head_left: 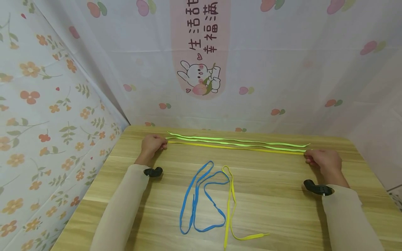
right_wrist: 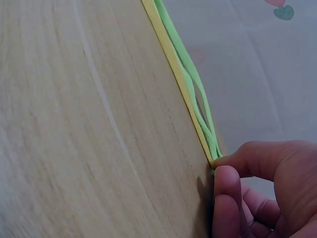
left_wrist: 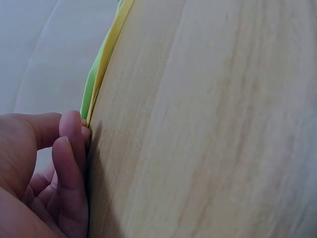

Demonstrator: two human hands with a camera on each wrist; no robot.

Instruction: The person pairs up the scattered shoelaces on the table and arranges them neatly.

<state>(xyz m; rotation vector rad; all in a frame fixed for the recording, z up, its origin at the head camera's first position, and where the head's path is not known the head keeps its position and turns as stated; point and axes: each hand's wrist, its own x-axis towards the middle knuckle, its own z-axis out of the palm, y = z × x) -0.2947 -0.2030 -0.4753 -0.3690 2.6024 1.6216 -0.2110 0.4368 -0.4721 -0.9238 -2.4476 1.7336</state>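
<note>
A flat yellow shoelace (head_left: 226, 147) is stretched straight across the far part of the table between my two hands. My left hand (head_left: 152, 145) pinches its left end between thumb and fingers, and my right hand (head_left: 326, 161) pinches the right end. Just behind it run strands of a bright green shoelace (head_left: 267, 143), nearly parallel to the yellow one. In the left wrist view, green (left_wrist: 90, 87) and yellow lace (left_wrist: 110, 47) meet at the fingertips. Green strands (right_wrist: 195, 82) also reach the right fingertips beside the yellow lace (right_wrist: 173, 72); whether the fingers grip green too, I cannot tell.
Nearer on the wooden table (head_left: 282, 209) lie a loosely looped blue shoelace (head_left: 204, 230) and a second yellow shoelace (head_left: 251, 237), folded over. A patterned white curtain (head_left: 282, 69) hangs behind the table, and a floral cloth (head_left: 47, 122) hangs on the left.
</note>
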